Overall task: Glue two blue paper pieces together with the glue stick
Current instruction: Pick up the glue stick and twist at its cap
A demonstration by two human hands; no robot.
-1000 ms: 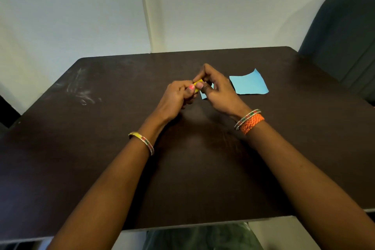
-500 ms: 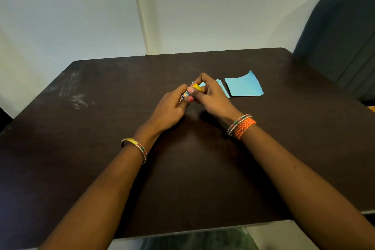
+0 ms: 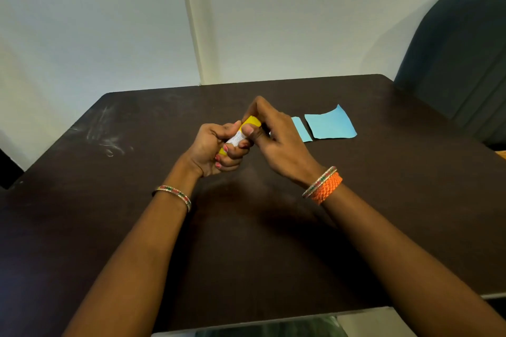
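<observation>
Glue stick (image 3: 241,134) seemingly higher above dark table (image 3: 273,254)

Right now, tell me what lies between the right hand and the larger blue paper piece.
In the head view, the narrow blue paper piece lies between the right hand and the larger blue paper piece.

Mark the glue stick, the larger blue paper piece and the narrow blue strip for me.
glue stick (image 3: 237,137), head view, white label of barrel
larger blue paper piece (image 3: 330,123), head view, centre of sheet
narrow blue strip (image 3: 301,128), head view, middle of strip
</observation>
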